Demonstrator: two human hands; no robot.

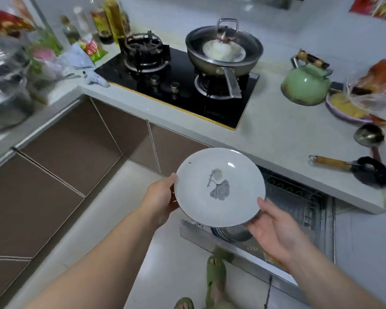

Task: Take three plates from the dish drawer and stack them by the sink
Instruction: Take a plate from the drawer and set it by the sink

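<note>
Far left, blurred: a large steel pot on the side counter, plastic bags and greens beside it; behind them a row of bottles against the wall.

Brown cabinet doors run below the counter corner; pale floor tiles beneath.

Left hand grips the left rim of a white plate; thumb lies on the upper edge, the other fingers pass under the plate and are hidden, so their spread cannot be told.

Plate held in the air, tilted toward the camera, above the open dish drawer; grey leaf print and a line of small script at its centre; a small dark speck near the upper left rim.

Black gas hob set into the counter behind; left burner bare; right burner carries a steel pan with a lid and something white inside.

Right hand cradles the plate's lower right rim, palm up; fingers loosely spread, thumb laid against the edge.

Drawer pulled out under the counter, wire rack visible; a steel bowl sits in it just below the plate.

Green slippers on the floor, bottom centre.

Right counter: green kettle; bagged food on a dish; a ladle; a wooden-handled utensil near the edge.
</note>
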